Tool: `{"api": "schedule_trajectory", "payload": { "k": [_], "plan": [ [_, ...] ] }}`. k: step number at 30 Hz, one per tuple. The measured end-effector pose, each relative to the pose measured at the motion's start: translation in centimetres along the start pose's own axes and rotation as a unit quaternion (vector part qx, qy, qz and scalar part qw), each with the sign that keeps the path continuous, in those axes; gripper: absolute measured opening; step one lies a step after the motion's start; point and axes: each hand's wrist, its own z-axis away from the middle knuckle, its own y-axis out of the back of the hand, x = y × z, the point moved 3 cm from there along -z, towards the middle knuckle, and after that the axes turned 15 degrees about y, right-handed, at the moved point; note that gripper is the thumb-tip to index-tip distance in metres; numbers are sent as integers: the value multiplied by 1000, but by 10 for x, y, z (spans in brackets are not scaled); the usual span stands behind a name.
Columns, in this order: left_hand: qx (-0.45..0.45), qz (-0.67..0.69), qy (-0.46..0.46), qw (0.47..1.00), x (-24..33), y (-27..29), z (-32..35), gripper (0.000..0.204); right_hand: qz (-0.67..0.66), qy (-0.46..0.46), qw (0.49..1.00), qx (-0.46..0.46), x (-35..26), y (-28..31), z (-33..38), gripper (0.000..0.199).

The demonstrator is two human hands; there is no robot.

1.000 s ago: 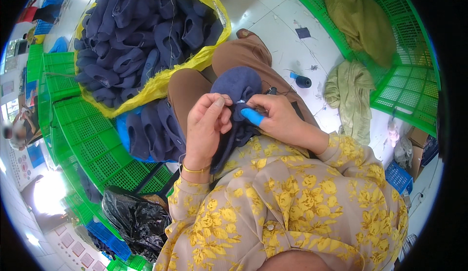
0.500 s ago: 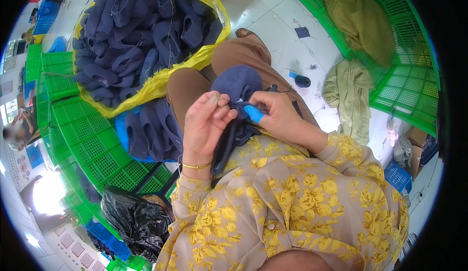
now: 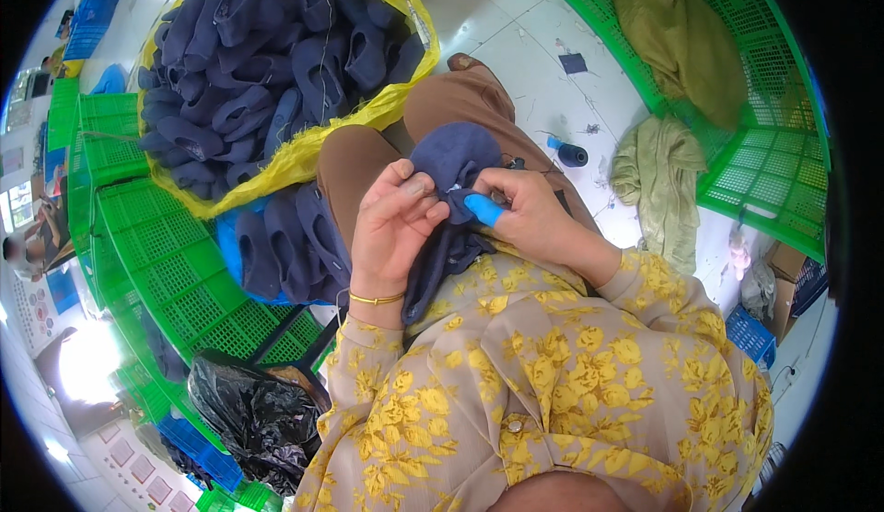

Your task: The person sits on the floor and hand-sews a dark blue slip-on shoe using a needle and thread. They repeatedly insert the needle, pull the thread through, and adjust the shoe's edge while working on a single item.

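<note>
The right hand (image 3: 534, 215) tightly pinches a navy fabric piece (image 3: 453, 151) lying between the hands. Beside it, the half-curled left hand (image 3: 387, 231) has lifted its fingertips since a second ago; whether it grips anything, I cannot tell. Beyond both stands a yellow sack (image 3: 313, 147).

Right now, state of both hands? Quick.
Left hand: fingers partly curled; whether pinched shut on anything can't be told.
Right hand: closed, holding the navy fabric piece.
</note>
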Motion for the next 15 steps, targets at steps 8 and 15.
{"api": "schedule_trajectory", "payload": {
  "k": [8,15],
  "plan": [
    [152,-335,-54,928,17,-30,10,25,-76,-33,996,16,11,1,2,19],
    [154,-710,-152,670,29,-45,12,23,-108,-40,993,9,12,3,0,18]
  ]
}}
